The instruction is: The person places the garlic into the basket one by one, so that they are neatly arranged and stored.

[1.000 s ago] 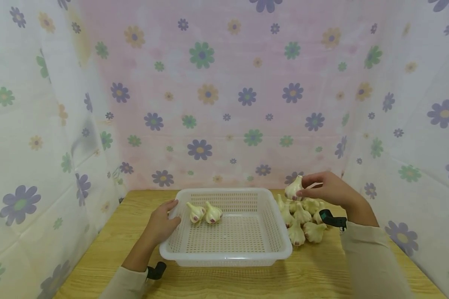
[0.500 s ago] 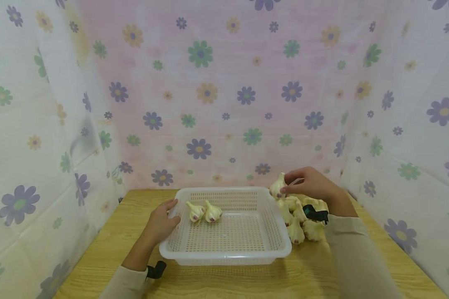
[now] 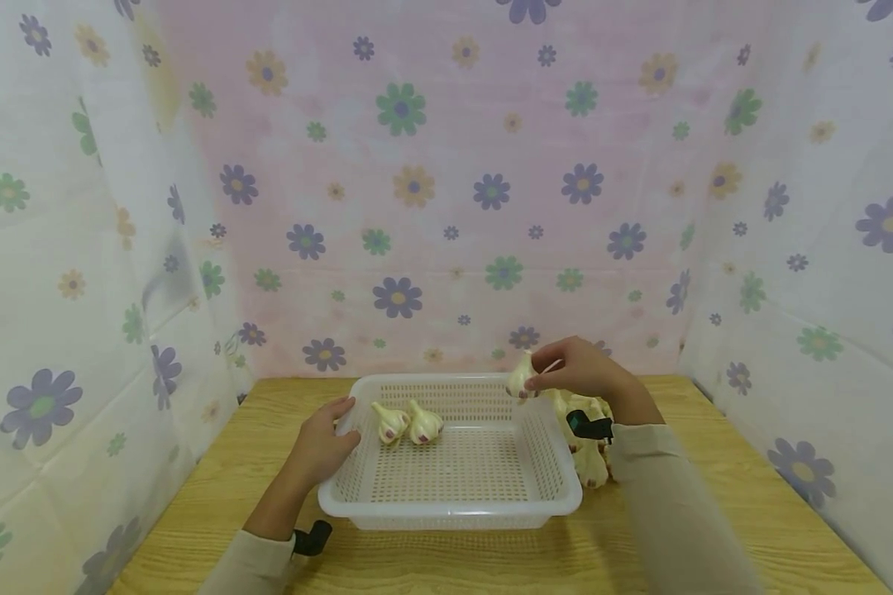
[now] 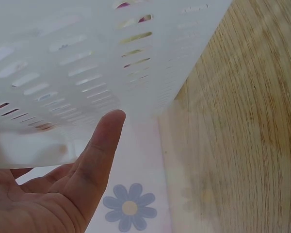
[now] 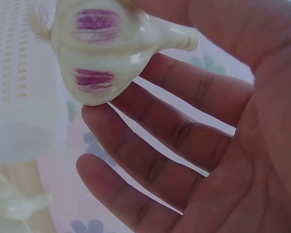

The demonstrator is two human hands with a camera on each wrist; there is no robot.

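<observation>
My right hand [image 3: 584, 368] pinches a garlic bulb [image 3: 519, 378] between thumb and fingers, over the back right corner of a white plastic basket [image 3: 450, 511]. Purple patches mark the pale bulb in the right wrist view, and its stem points toward the palm. On the basket's left side, my left hand [image 3: 320, 442] grips the rim; in the left wrist view one finger [image 4: 99, 155] lies along the outside of the slotted wall. Two garlic bulbs, one on the left [image 3: 391, 423] and one beside it [image 3: 425, 424], lie inside near the left wall.
A pile of several garlic bulbs [image 3: 591, 464] sits right of the basket, partly hidden by my right wrist and its black camera mount [image 3: 589, 426]. Beneath everything is a wood-grain table [image 3: 722, 496]. Flowered cloth [image 3: 446, 207] encloses the back and sides.
My right hand has carried the garlic bulb leftward from above the pile to over the basket's back right corner. The left hand and the basket have stayed in place.
</observation>
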